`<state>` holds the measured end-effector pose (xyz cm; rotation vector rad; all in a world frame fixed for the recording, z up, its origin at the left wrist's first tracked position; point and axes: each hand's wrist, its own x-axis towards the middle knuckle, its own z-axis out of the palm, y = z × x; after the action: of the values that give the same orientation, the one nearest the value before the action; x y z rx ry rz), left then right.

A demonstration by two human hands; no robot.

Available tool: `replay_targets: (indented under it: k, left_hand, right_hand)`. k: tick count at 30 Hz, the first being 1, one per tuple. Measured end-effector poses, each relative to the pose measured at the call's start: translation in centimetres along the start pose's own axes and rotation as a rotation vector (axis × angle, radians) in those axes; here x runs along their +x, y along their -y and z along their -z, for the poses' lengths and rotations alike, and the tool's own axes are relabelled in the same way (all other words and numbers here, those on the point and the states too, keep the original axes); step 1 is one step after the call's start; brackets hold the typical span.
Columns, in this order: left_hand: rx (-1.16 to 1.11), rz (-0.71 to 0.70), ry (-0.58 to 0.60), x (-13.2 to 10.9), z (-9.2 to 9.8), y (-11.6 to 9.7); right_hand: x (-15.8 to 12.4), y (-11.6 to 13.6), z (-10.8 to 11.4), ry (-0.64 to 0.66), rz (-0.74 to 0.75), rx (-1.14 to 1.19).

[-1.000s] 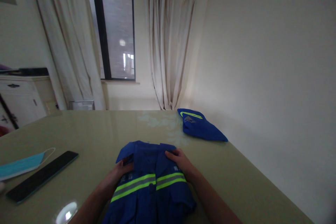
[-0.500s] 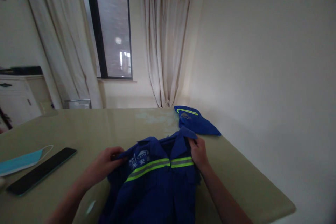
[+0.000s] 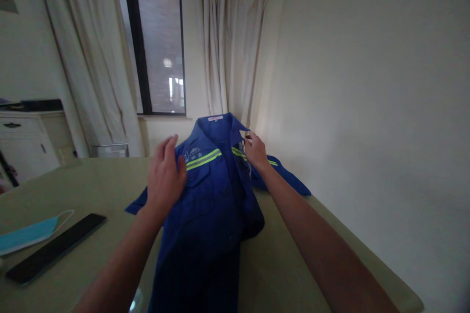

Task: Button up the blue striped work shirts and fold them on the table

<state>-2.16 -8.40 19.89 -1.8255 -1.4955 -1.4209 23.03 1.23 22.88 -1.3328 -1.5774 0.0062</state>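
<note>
A dark blue jacket (image 3: 216, 205) with yellow-green reflective stripes and white print on the chest hangs raised over the table, its collar at the top and its front partly open. My right hand (image 3: 256, 150) pinches the collar's tip on the right side. Beside the left shoulder, my left hand (image 3: 166, 173) is raised with its fingers apart and grips nothing. Behind my right forearm lies a second blue piece of cloth (image 3: 286, 176) with a yellow-green stripe, partly hidden by the jacket.
On the green table (image 3: 125, 176), a blue face mask (image 3: 31, 234) and a black phone-like slab (image 3: 57, 247) lie at the left. A wall borders the table's right side. Curtains (image 3: 231, 34) and a window stand behind, with a white cabinet (image 3: 29, 142) at far left.
The jacket has been lifted up and away, its collar now higher. My left hand has let go of the shoulder and opened. My right hand has moved up and left with the collar.
</note>
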Motion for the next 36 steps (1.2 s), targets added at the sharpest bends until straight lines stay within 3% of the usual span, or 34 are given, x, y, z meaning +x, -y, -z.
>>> replay_targets:
  k: [2,4,6,7,9,11,14,16,18,21,24,27,30,33,36]
  left_hand:
    - [-0.131,-0.078,0.23,-4.7,-0.7,-0.7]
    - [-0.189,-0.135,0.641,-10.0,-1.1,-0.7]
    - [-0.173,-0.115,0.973,-14.4,-1.4,0.5]
    - [-0.147,-0.08,1.082,-15.9,-1.7,1.5]
    - [-0.112,-0.035,1.187,-17.3,-2.6,4.0]
    - [-0.093,-0.022,1.186,-16.7,-4.0,6.7]
    - [0.001,-0.002,1.122,-14.2,-5.9,9.0]
    - [0.075,-0.001,1.048,-12.7,-6.3,8.5]
    - [0.087,-0.016,0.954,-12.1,-5.6,6.4]
    - [-0.017,-0.041,0.883,-13.5,-3.1,2.3]
    - [0.018,-0.037,1.01,-16.4,-1.2,-0.1]
    - [0.14,0.035,1.063,-18.1,-1.1,0.3]
    - [0.019,0.084,1.062,-17.9,-1.2,1.9]
    - [-0.307,0.215,1.027,-17.0,0.3,3.0]
    - [-0.547,0.371,1.101,-16.4,3.1,3.1]
  right_hand:
    - [-2.8,-2.2,-1.2,0.082,0.033,0.074]
    - [-7.0,-4.8,-1.8,0.167,0.039,0.154]
    - [-11.8,-7.1,-1.7,0.2,0.013,0.16]
    - [-14.1,-7.9,-1.5,0.184,-0.011,0.138]
    - [-18.0,-8.9,-0.8,0.212,-0.098,0.093]
    - [-20.8,-9.1,-0.1,0.304,-0.16,0.08]
    - [-22.9,-8.4,0.2,0.533,-0.094,0.086]
    - [-23.3,-7.9,-0.3,0.64,-0.015,0.05]
    - [-23.2,-7.6,-1.3,0.657,0.003,-0.029]
    - [-22.5,-7.6,-3.0,0.602,-0.038,-0.16]
    - [-21.4,-7.6,-4.7,0.56,-0.028,-0.224]
    - [-20.1,-7.5,-6.4,0.556,-0.025,-0.215]
    - [-19.1,-6.9,-6.9,0.478,-0.044,-0.153]
    - [-18.8,-5.8,-4.5,0.28,0.02,-0.089]
    - [-19.6,-5.2,0.8,0.122,0.151,-0.084]
